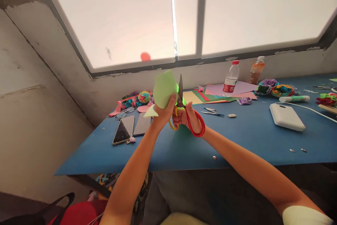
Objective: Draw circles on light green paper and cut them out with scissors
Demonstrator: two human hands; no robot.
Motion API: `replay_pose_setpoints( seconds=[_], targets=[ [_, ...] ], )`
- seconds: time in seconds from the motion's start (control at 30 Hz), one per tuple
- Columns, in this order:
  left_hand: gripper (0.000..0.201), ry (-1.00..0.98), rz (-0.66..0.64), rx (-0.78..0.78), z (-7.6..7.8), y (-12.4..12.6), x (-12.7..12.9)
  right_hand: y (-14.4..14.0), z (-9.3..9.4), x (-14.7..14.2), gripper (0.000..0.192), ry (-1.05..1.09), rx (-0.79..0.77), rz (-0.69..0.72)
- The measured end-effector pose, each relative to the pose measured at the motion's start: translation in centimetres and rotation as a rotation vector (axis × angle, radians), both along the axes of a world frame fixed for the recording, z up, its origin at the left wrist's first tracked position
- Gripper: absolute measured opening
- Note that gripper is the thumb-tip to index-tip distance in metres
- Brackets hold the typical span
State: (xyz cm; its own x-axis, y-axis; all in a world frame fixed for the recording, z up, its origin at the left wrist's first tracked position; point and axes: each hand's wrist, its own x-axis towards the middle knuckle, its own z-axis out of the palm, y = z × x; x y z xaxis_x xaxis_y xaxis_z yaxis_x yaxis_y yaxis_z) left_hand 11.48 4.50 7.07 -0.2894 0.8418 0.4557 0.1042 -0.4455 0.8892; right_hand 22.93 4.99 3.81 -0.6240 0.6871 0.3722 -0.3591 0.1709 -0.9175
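There are two bottles (231, 81), one pair of scissors (180, 93), one pair of glasses (121, 115) and one power bank (286, 116).

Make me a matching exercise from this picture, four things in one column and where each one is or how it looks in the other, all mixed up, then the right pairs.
Things:
1. Light green paper
2. Scissors
3. Clear bottle
4. White power bank

Places and looks:
A. In the right hand
B. On the right side of the blue table
C. In the left hand
D. Topped with a red cap

Right pairs: 1-C, 2-A, 3-D, 4-B
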Motion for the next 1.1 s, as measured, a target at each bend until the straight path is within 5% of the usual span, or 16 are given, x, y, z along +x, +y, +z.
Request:
replay_pose_setpoints(
  seconds=[0.4, 1.1],
  targets=[
    [0.034, 0.019, -0.073, 0.041, 1.2, -1.1, 0.1, -0.2, 0.2, 0.2, 0.08, -0.021, 0.033, -0.035],
    [0.042, -0.029, -0.094, 0.057, 0.9, -1.1, 0.2, 0.1, -0.5, 0.1, 0.077, -0.026, 0.043, -0.004]
  ],
)
